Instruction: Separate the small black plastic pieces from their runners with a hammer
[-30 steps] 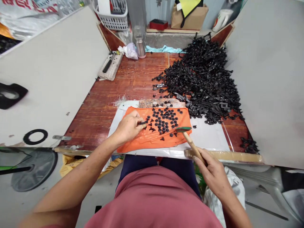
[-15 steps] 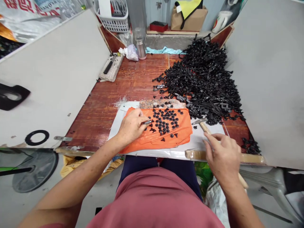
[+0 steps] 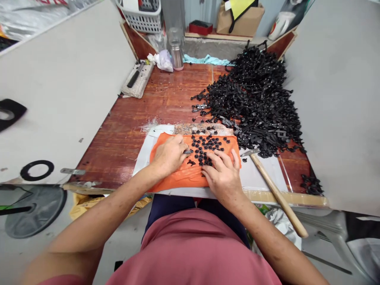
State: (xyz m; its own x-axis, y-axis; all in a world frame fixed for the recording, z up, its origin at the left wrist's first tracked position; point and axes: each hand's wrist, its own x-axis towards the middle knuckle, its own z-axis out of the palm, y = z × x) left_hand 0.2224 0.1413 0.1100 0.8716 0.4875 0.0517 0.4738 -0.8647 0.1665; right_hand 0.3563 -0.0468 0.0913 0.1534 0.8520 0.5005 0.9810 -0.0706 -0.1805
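An orange cloth (image 3: 181, 176) lies on a white sheet (image 3: 255, 174) at the near table edge, strewn with several small black studs (image 3: 209, 148). My left hand (image 3: 169, 155) rests on the cloth's left part, fingers pinched on a small dark metal piece (image 3: 188, 151). My right hand (image 3: 222, 172) lies on the cloth just right of it, fingers spread over the studs, holding nothing that I can see. A wooden-handled hammer (image 3: 274, 190) lies on the white sheet to the right, its handle sticking out past the table edge.
A big heap of black strap parts (image 3: 258, 103) fills the right of the wooden table (image 3: 133, 126). Grey panels stand at both sides. A brush block (image 3: 137, 78), a bottle (image 3: 177, 55), a white basket (image 3: 145, 18) and a cardboard box (image 3: 240, 19) are at the back.
My right hand has put the hammer down on the white sheet and moved left onto the orange cloth among the studs. My left hand stayed on the cloth with the small piece.
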